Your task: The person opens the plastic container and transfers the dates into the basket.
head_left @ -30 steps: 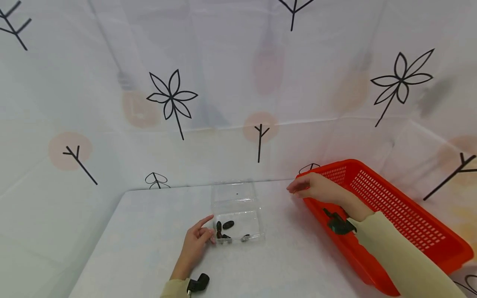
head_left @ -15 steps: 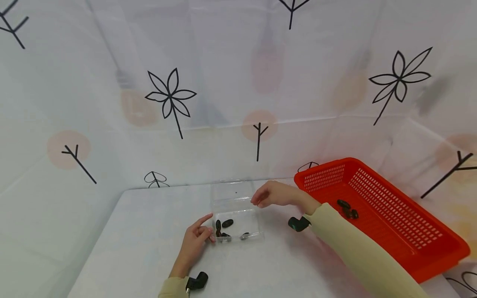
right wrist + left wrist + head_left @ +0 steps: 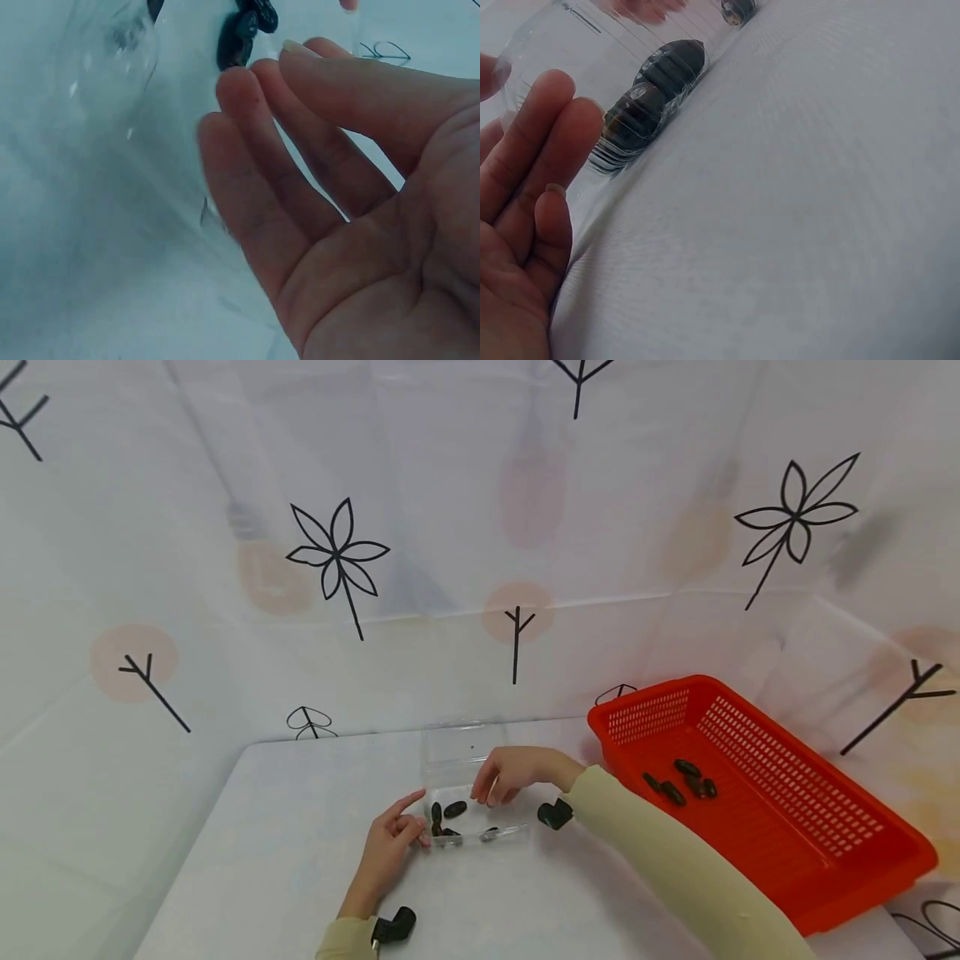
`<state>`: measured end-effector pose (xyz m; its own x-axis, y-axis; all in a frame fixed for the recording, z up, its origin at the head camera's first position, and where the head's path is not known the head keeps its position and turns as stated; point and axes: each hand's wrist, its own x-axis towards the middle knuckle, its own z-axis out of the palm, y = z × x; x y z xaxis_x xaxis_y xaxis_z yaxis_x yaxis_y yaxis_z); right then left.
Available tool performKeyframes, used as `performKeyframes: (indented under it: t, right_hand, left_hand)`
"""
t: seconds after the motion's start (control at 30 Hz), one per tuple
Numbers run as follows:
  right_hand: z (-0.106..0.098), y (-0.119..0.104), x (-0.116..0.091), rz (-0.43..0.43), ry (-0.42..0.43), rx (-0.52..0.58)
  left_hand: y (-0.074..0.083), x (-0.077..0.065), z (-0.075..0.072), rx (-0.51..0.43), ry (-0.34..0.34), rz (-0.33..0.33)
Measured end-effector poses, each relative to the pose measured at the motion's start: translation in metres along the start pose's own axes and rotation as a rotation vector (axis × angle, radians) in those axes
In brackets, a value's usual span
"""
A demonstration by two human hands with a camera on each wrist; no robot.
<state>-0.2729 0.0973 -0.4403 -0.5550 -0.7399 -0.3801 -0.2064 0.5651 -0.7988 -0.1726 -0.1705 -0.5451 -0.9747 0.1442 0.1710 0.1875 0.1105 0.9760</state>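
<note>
A clear plastic box [image 3: 517,832] lies on the white table with its hinged lid folded back. Inside are several dark, glossy oval pieces [image 3: 455,810], mostly along its left and front sides. My left hand [image 3: 388,847] is at the box's left wall, index finger extended along it. The left wrist view shows dark pieces [image 3: 673,69] through the clear wall. Over the right part of the box hovers my right hand [image 3: 517,772], fingers pointing down. In the right wrist view its relaxed fingers [image 3: 238,135] hold nothing, with dark pieces [image 3: 236,45] just beyond the fingertips.
On the right stands a red plastic basket [image 3: 780,727] with perforated sides, holding several similar dark pieces [image 3: 672,793]. The box's clear lid [image 3: 461,745] lies toward the back. A printed cloth [image 3: 435,527] hangs behind the table.
My right hand has moved left from over the basket's near corner to above the box. Dark pieces in the basket have come into view. My left hand stays beside the box.
</note>
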Motion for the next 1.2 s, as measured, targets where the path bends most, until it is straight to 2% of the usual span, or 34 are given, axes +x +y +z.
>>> performKeyframes:
  t: [0.2,0.37,0.57,0.77,0.83,1.0,1.2]
  right_hand:
    - [0.013,-0.002,0.013,0.077,-0.086,-0.086]
    - [0.019,-0.005,0.019,0.101,-0.141,-0.149]
    - [0.021,-0.002,0.023,0.144,-0.186,-0.102]
    - [0.023,0.005,0.025,0.138,-0.206,-0.022]
    - [0.023,0.007,0.026,0.125,-0.204,0.002]
    - [0.024,0.01,0.026,0.103,-0.199,0.036]
    - [0.023,0.012,0.025,0.107,-0.194,0.063]
  left_hand:
    - [0.001,0.0,0.001,0.04,0.002,-0.02]
    - [0.0,0.0,0.002,0.054,0.015,-0.03]
    - [0.002,0.0,0.005,0.067,0.033,-0.038]
    - [0.027,-0.005,0.007,0.045,0.007,-0.028]
    - [0.025,-0.005,0.007,0.052,0.015,-0.03]
    - [0.0,0.0,0.005,0.07,0.029,-0.033]
    - [-0.001,0.0,0.005,0.08,0.022,-0.018]
